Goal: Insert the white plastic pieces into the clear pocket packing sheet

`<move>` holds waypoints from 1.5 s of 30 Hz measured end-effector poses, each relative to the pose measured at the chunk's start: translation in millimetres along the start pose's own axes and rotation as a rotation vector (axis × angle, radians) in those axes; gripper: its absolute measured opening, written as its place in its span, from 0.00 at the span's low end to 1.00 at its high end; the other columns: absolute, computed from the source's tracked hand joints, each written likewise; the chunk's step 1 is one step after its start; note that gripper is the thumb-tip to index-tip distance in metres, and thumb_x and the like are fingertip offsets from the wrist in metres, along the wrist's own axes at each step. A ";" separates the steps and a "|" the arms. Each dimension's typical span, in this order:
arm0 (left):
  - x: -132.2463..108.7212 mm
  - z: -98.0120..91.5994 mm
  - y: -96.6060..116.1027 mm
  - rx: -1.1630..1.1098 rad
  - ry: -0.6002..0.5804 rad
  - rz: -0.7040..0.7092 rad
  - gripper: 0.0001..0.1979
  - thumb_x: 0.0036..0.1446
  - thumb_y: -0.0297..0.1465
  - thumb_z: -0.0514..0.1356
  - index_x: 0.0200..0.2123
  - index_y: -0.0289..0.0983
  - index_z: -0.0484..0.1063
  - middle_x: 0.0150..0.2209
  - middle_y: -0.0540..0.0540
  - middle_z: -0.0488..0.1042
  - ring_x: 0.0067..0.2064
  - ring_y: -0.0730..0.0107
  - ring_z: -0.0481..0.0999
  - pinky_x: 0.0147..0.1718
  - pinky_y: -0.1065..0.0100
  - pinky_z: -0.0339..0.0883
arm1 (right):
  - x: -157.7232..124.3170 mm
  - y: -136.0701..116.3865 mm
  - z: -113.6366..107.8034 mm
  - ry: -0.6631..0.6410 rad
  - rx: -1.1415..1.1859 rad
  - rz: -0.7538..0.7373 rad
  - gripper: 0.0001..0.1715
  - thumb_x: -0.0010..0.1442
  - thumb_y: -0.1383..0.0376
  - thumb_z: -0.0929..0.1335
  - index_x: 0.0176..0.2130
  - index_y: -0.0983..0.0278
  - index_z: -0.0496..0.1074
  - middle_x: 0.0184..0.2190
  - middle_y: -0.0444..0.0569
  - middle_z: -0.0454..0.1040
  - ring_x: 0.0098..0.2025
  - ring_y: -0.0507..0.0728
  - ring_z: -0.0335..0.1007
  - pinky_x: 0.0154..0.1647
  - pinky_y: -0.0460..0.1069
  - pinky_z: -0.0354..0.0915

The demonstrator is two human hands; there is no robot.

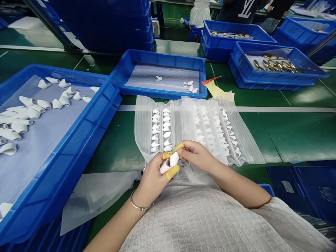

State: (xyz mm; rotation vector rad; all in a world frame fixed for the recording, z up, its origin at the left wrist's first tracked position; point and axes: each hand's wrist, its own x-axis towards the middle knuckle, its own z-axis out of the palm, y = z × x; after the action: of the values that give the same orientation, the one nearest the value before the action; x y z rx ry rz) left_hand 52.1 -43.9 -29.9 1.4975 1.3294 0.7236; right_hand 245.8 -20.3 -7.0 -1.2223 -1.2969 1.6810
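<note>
My left hand (154, 175) is closed around a white, hollow, slant-cut piece (165, 167). Against it a second smooth white surface (173, 159) shows; whether this is a separate piece I cannot tell. Yellow finger covers sit on some fingertips of both hands. With thumb and fingers pinched at the upper end of the white surface is my right hand (195, 154); its exact grip is partly hidden. Just beyond the hands, similar white pieces (167, 134) stand in rows on translucent wrapping sheet (141, 126), and some rows lie under a folded layer of it.
On the left a large blue tray (105, 101) carries many loose white pieces. Another blue tray (162, 57) behind the sheet holds several. Blue bins (278, 78) at the back right contain shiny gold-coloured parts. A yellow scrap (216, 89) lies on the green bench (301, 133). People are beyond.
</note>
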 end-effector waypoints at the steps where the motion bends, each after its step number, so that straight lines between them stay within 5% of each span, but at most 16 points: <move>1: 0.3 -0.2 0.0 0.028 0.006 0.015 0.16 0.54 0.40 0.66 0.43 0.39 0.73 0.39 0.46 0.78 0.38 0.62 0.77 0.37 0.63 0.69 | -2.1 -0.9 0.0 0.003 -0.040 -0.022 0.10 0.63 0.58 0.69 0.36 0.63 0.71 0.31 0.43 0.70 0.31 0.51 0.66 0.32 0.48 0.63; 7: 0.1 -2.4 2.7 0.318 0.029 0.186 0.12 0.59 0.42 0.62 0.34 0.38 0.70 0.32 0.47 0.75 0.34 0.61 0.74 0.33 0.63 0.66 | -11.8 -9.5 -0.8 0.040 -0.477 -0.079 0.08 0.59 0.61 0.72 0.37 0.61 0.70 0.27 0.39 0.69 0.28 0.51 0.64 0.27 0.46 0.58; 10: -1.9 -3.4 2.4 0.430 0.046 0.279 0.15 0.60 0.42 0.61 0.27 0.39 0.65 0.27 0.49 0.70 0.30 0.63 0.70 0.29 0.64 0.62 | -11.2 -12.6 -1.5 0.028 -0.512 -0.076 0.07 0.59 0.64 0.70 0.33 0.62 0.67 0.26 0.39 0.68 0.27 0.50 0.62 0.25 0.46 0.57; 20: -2.8 -4.1 2.0 0.525 0.050 0.411 0.12 0.63 0.38 0.60 0.30 0.39 0.64 0.28 0.49 0.71 0.31 0.62 0.71 0.29 0.65 0.61 | -12.1 -16.7 -2.7 0.000 -0.567 -0.075 0.10 0.58 0.63 0.70 0.30 0.62 0.63 0.25 0.39 0.66 0.27 0.50 0.61 0.25 0.45 0.54; 30: -3.7 -5.8 4.5 0.578 0.051 0.413 0.12 0.64 0.40 0.58 0.32 0.39 0.68 0.28 0.47 0.72 0.33 0.60 0.72 0.31 0.63 0.62 | -11.7 -18.6 0.9 0.026 -0.593 -0.080 0.12 0.58 0.63 0.69 0.28 0.61 0.62 0.24 0.40 0.65 0.26 0.51 0.59 0.25 0.46 0.52; 45: -5.5 -5.0 0.4 0.270 -0.032 0.209 0.10 0.61 0.37 0.60 0.42 0.39 0.75 0.35 0.47 0.76 0.35 0.63 0.74 0.35 0.63 0.66 | -9.9 -2.6 -4.6 -0.027 -0.198 0.002 0.07 0.62 0.64 0.66 0.32 0.63 0.69 0.24 0.42 0.70 0.27 0.51 0.65 0.27 0.47 0.60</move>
State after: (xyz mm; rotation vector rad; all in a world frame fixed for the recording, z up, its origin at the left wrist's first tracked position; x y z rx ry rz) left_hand 46.5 -47.8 -26.9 1.8777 1.2974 0.6671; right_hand 253.4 -27.0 -2.1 -1.3174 -1.5084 1.6051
